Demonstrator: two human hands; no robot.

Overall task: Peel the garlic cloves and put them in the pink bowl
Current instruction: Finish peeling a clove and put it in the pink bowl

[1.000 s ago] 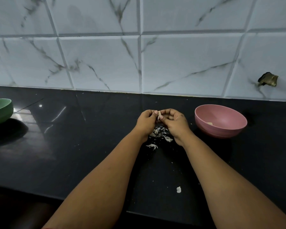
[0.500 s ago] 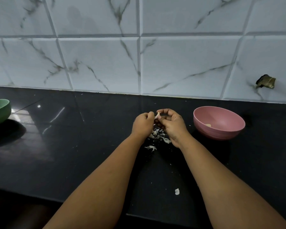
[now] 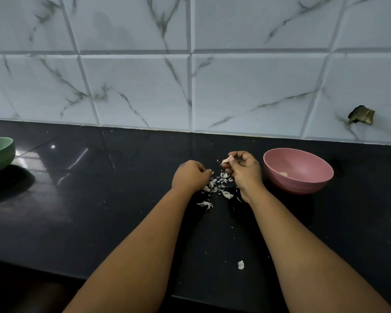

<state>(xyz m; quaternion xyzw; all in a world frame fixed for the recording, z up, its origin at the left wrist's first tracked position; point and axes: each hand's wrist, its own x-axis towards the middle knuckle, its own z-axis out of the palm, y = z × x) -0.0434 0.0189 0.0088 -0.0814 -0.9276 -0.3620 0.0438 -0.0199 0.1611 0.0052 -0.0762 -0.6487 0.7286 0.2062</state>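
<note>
Hands had parted since half a second earlier, when both met over one clove; the left hand had dropped toward the counter, and the right hand alone kept the clove, lifted a little. Two bowls stood on the counter: a green bowl far to the left of the grip, and a pink bowl just right of the gripping hand, with one pale peeled piece inside. Below the grip, between the two hands, lay one scattered heap of skins, too many flakes to count, and one lone flake sat well nearer the viewer. The left hand's fingers were curled, with a pale bit at their tips; whether they pinched it I could not tell. The right hand pinched the clove at its fingertips. That clove was small and whitish, tapering to a thin point aimed down-left.
</note>
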